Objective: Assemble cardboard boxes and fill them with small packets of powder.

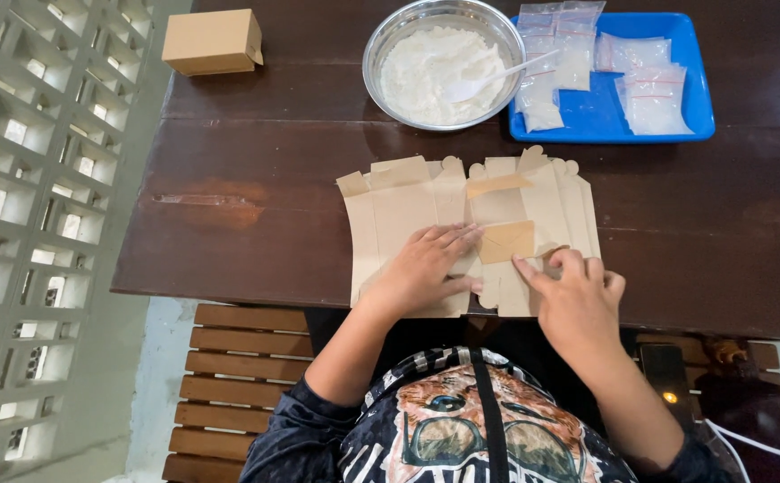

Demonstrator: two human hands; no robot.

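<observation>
Flat, unfolded brown cardboard box blanks (408, 210) lie spread on the dark wooden table (256, 188) near its front edge. My left hand (428, 268) rests flat on the left blanks, fingers stretched toward the middle. My right hand (576, 293) is curled at the lower right of the pile, its index finger and thumb pinching the edge of a blank (533, 210) beside a small folded flap (506, 241). Neither hand lifts anything off the table.
A metal bowl (381, 45) of white powder with a white spoon (488, 79) stands at the back. To its right is a blue tray (600, 116) with several clear bags of powder. An assembled brown box (212, 41) sits back left. A slatted wooden bench (238, 376) is below.
</observation>
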